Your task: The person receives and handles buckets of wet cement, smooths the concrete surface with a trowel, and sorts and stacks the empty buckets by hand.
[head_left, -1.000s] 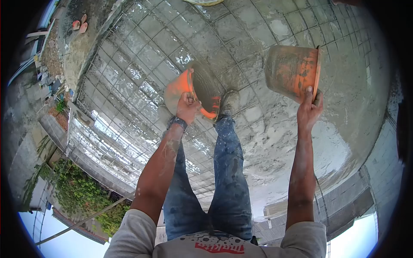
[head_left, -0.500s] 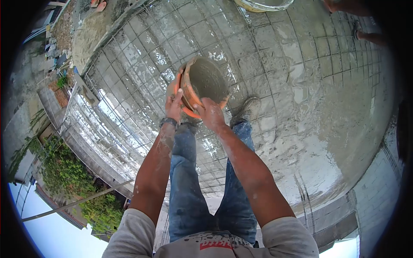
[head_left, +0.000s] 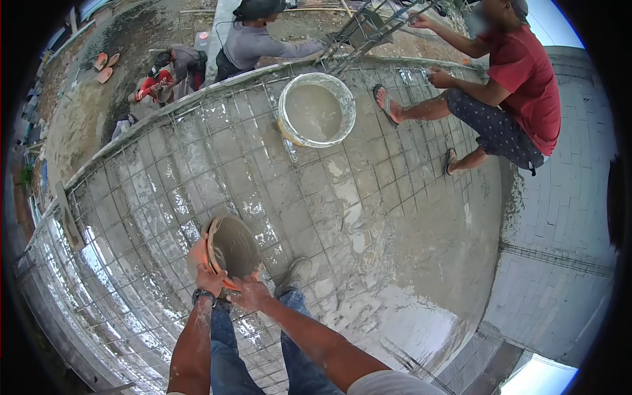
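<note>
Two orange buckets are nested, one inside the other, in front of my legs. The inner bucket (head_left: 236, 247) is coated with grey cement and its mouth tilts toward the upper right; the outer bucket (head_left: 199, 254) shows at its left. My left hand (head_left: 210, 282) grips the rims at the lower left. My right hand (head_left: 250, 293) is closed on the inner bucket's lower rim. Under them lies a steel mesh (head_left: 158, 197) on wet grey concrete.
A white tub (head_left: 316, 110) of grey liquid stands ahead. A person in a red shirt (head_left: 523, 59) stands at upper right; a person in grey (head_left: 253, 43) is beyond the slab edge near a rebar frame (head_left: 368, 33). More people crouch at upper left. A block wall (head_left: 550, 283) borders the right.
My right hand has brought its bucket left into the one in my left hand. The view has then tilted up, showing the whole tub and the other people.
</note>
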`<state>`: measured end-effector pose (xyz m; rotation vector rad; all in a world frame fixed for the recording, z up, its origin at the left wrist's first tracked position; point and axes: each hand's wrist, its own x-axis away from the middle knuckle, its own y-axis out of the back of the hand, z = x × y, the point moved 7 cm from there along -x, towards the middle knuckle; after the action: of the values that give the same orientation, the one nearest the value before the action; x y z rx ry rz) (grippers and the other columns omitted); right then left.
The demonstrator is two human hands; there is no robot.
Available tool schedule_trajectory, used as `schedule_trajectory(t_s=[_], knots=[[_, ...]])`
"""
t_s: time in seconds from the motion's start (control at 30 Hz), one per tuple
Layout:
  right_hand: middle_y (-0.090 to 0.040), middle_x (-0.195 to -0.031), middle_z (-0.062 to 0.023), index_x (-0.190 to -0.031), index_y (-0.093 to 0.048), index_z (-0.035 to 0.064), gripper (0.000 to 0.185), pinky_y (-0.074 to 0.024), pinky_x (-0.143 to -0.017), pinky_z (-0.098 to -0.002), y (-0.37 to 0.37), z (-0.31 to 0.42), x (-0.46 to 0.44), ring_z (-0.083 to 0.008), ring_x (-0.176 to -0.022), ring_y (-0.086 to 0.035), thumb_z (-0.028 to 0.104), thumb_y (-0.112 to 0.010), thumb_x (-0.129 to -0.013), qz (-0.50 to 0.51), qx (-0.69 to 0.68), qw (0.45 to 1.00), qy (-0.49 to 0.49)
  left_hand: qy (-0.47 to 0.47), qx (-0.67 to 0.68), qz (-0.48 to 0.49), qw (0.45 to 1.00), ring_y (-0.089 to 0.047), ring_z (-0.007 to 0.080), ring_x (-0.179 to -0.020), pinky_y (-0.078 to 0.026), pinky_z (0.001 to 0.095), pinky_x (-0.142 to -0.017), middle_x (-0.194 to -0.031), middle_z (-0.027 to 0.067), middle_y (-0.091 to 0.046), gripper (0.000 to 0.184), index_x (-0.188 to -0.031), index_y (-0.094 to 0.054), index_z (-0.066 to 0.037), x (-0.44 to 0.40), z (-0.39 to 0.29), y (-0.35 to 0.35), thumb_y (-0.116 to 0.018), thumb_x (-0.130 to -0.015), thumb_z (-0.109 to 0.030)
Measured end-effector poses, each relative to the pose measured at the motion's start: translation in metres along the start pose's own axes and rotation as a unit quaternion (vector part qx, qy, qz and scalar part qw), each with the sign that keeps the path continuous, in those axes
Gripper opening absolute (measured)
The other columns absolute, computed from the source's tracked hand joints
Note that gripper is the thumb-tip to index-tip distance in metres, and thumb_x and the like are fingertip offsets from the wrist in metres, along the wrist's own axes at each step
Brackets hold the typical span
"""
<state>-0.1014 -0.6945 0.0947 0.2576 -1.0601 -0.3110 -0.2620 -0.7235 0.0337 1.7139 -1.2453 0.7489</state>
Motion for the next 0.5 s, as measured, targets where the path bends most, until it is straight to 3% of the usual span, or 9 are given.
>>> schedule_trajectory(t_s=[0.07,0.17,0.23,0.33,0.43,0.5], knots=[[-0.05,-0.131,-0.0234,-0.14,-0.04,0.0079,0.072,-0.039,-0.104,-0.0465,0.007,-0.003,0.006,-0.0379,-0.126,-0.046,0.052,-0.059,-0.086,-0.011,-0.023,1.0,-0.01,-0.024,-0.082,-0.073,0.994,-0.066,0.033,-0.083,-0.054,0.0427,-0.075,-0.089,0.0188,-0.062,0.061,-0.109,-0.039,-0.002,-0.026,0.037,0.011,-0.079,-0.067,-0.02],[-0.051,-0.131,-0.0234,-0.134,-0.048,0.0059,0.066,-0.0401,-0.103,-0.0461,0.012,-0.026,0.02,-0.0371,-0.126,-0.048,0.051,-0.057,-0.088,-0.035,-0.082,0.994,-0.06,-0.038,-0.113,-0.097,0.988,-0.065,0.0401,-0.089,-0.052,0.0467,-0.081,-0.096,0.0222,-0.064,0.068,-0.116,-0.039,-0.001,-0.026,0.038,0.028,-0.078,-0.065,-0.024],[-0.053,-0.129,-0.0239,-0.131,-0.051,0.0048,0.063,-0.0406,-0.103,-0.0465,0.024,-0.045,0.029,-0.0372,-0.124,-0.05,0.051,-0.056,-0.088,-0.052,-0.099,0.986,-0.12,-0.045,-0.084,-0.081,0.992,-0.065,0.0371,-0.093,-0.052,0.044,-0.083,-0.102,0.022,-0.063,0.071,-0.119,-0.04,0.001,-0.014,0.018,0.039,-0.079,-0.065,-0.023],[-0.058,-0.122,-0.0259,-0.128,-0.052,0.0031,0.06,-0.0433,-0.099,-0.0487,0.024,-0.084,0.025,-0.0395,-0.118,-0.054,0.049,-0.055,-0.09,-0.091,-0.099,0.982,-0.136,-0.052,-0.031,-0.077,0.995,-0.064,0.0327,-0.097,-0.051,0.0403,-0.086,-0.107,0.0209,-0.061,0.071,-0.119,-0.039,0.002,-0.022,0.033,0.051,-0.081,-0.066,-0.02],[-0.061,-0.116,-0.027,-0.125,-0.052,0.0011,0.059,-0.0452,-0.096,-0.0497,0.033,-0.105,0.031,-0.0414,-0.112,-0.058,0.049,-0.054,-0.09,-0.076,-0.084,0.979,-0.168,-0.079,0.013,-0.086,0.993,-0.061,0.0215,-0.087,-0.054,0.0353,-0.078,-0.101,0.0118,-0.058,0.055,-0.11,-0.039,-0.001,-0.036,0.045,0.061,-0.076,-0.068,-0.002],[-0.061,-0.115,-0.027,-0.123,-0.053,0.0005,0.058,-0.046,-0.094,-0.05,0.032,-0.11,0.036,-0.0421,-0.111,-0.058,0.048,-0.054,-0.091,-0.08,-0.1,0.976,-0.177,-0.081,0.058,-0.088,0.991,-0.061,0.0211,-0.088,-0.053,0.035,-0.077,-0.102,0.0125,-0.058,0.056,-0.11,-0.039,0.0,-0.037,0.048,0.063,-0.074,-0.067,-0.001]])
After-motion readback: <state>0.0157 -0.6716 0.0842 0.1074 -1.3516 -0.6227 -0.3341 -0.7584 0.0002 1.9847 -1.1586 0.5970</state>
